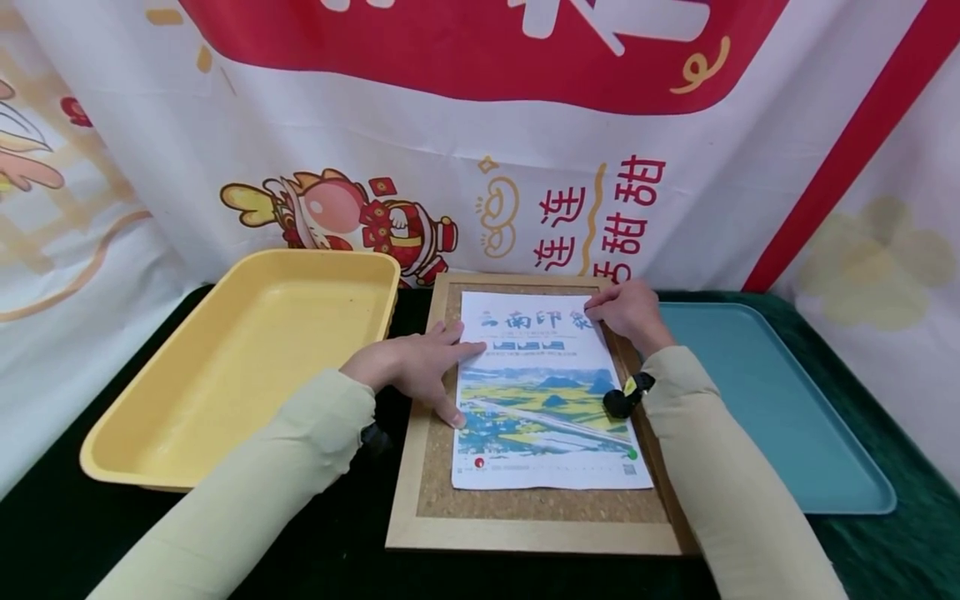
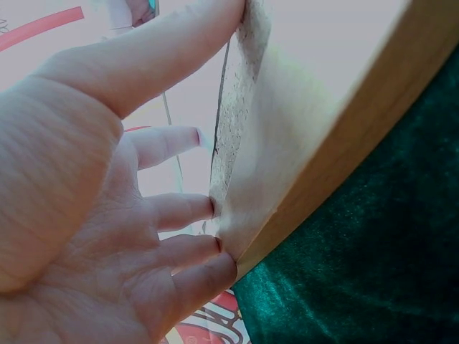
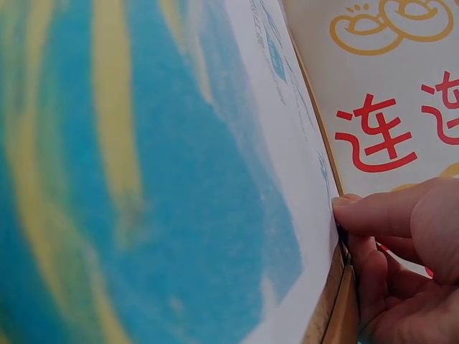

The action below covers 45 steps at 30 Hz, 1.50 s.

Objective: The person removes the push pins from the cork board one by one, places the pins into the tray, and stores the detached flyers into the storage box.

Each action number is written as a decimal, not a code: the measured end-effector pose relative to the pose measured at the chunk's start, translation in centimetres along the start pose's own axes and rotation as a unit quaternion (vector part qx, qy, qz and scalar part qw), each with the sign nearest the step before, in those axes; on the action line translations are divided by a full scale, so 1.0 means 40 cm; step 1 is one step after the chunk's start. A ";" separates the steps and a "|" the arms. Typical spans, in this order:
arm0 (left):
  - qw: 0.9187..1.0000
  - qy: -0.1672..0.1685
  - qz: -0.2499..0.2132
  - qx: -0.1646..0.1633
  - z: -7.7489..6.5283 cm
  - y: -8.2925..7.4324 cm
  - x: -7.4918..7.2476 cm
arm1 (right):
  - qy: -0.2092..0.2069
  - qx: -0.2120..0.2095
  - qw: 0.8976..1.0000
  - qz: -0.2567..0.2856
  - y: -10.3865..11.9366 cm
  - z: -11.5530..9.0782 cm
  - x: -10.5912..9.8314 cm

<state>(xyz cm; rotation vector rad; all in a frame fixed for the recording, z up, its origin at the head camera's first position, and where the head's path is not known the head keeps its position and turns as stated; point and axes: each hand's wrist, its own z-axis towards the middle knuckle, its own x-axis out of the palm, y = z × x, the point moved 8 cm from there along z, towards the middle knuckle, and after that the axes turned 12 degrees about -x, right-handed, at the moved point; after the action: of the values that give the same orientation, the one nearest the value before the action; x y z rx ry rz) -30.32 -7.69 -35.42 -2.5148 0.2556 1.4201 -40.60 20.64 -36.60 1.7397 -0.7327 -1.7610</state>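
Observation:
A printed poster [image 1: 547, 408] with a yellow-and-blue landscape lies on a wood-framed cork board [image 1: 540, 507]. A red pushpin [image 1: 479, 462] and a green pushpin [image 1: 632, 454] show at its lower corners. My left hand [image 1: 420, 367] is spread across the board's left side, its thumb and a fingertip touching the poster's left edge. In the left wrist view its fingers [image 2: 179, 211] are straight beside the frame. My right hand [image 1: 626, 315] pinches at the poster's upper right corner. Between thumb and finger sits a small dark blue thing [image 3: 343, 233], apparently a pushpin, mostly hidden.
A deep yellow tray [image 1: 247, 367] stands left of the board. On the right lies a flat blue-green tray [image 1: 772, 400], partly behind the right forearm. Dark green cloth [image 1: 330, 550] covers the table. A printed white-and-red curtain [image 1: 465, 125] hangs right behind.

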 end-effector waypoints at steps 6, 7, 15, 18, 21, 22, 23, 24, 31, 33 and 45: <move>1.000 -0.002 0.004 -0.001 0.000 0.002 0.001 | 0.004 -0.002 1.000 0.004 0.002 0.000 0.002; 1.000 -0.001 0.004 -0.002 0.000 0.003 0.001 | 0.004 -0.001 1.000 0.007 0.002 0.001 0.003; 1.000 -0.002 0.003 -0.002 -0.005 0.009 -0.004 | 0.021 -0.001 0.999 0.030 0.008 0.001 0.013; 1.000 -0.001 0.001 -0.002 -0.006 0.008 -0.004 | 0.027 -0.002 0.999 0.033 0.008 -0.003 0.015; 1.000 -0.002 0.000 -0.001 -0.005 0.007 -0.003 | 0.033 -0.006 0.999 0.028 0.009 -0.005 0.016; 1.000 -0.002 0.001 -0.002 -0.004 0.007 -0.003 | 0.035 -0.009 0.999 0.026 0.009 -0.005 0.017; 1.000 -0.002 0.001 -0.002 -0.004 0.008 -0.003 | 0.037 -0.011 0.999 0.026 0.008 -0.006 0.017; 1.000 -0.002 0.001 -0.002 -0.004 0.008 -0.003 | 0.038 -0.012 0.999 0.026 0.008 -0.007 0.017; 1.000 0.001 0.002 0.000 -0.003 0.005 0.000 | 0.048 -0.027 0.998 0.036 -0.006 -0.013 0.011; 1.000 0.001 0.003 0.000 -0.003 0.003 0.000 | 0.049 -0.033 0.997 0.043 -0.008 -0.017 0.007; 1.000 0.002 0.002 0.003 -0.001 -0.003 0.003 | 0.052 -0.028 0.995 0.075 -0.021 -0.056 -0.006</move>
<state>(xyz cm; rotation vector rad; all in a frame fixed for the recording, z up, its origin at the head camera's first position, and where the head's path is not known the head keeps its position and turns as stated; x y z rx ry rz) -30.21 -7.59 -35.50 -2.5131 0.2655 1.4138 -38.37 21.40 -37.07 1.6804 -0.7414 -1.5640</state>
